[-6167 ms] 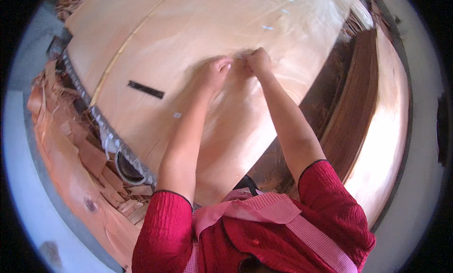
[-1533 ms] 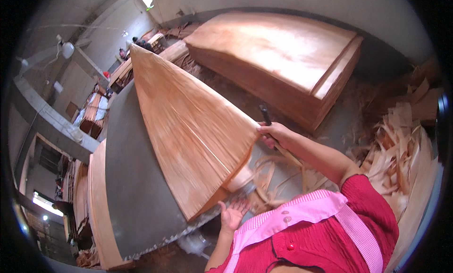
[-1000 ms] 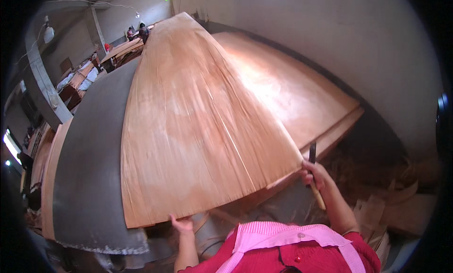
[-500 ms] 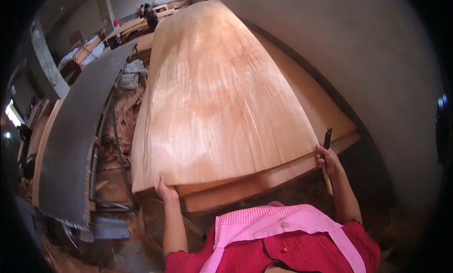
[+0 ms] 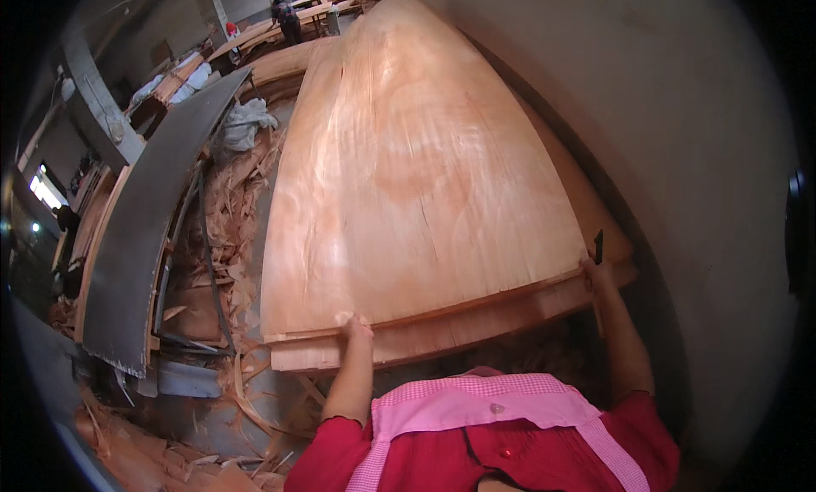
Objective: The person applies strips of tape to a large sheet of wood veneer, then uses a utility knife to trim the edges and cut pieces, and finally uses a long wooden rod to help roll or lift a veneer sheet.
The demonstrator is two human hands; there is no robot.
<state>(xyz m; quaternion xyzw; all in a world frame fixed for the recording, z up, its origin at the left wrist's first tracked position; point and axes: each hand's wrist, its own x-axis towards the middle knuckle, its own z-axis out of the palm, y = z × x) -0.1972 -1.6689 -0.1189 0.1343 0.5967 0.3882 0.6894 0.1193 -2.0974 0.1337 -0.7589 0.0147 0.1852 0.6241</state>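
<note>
Though broad, a thin wood sheet (image 5: 425,177) (pale, grained), left hand (image 5: 358,327) and right hand (image 5: 598,276) tight around its edge.

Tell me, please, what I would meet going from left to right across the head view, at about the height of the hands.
Dark grey tabletop → wood scraps beside it → left hand at the near edge of the wooden sheet → right hand with a dark-tipped tool → grey wall.
</note>
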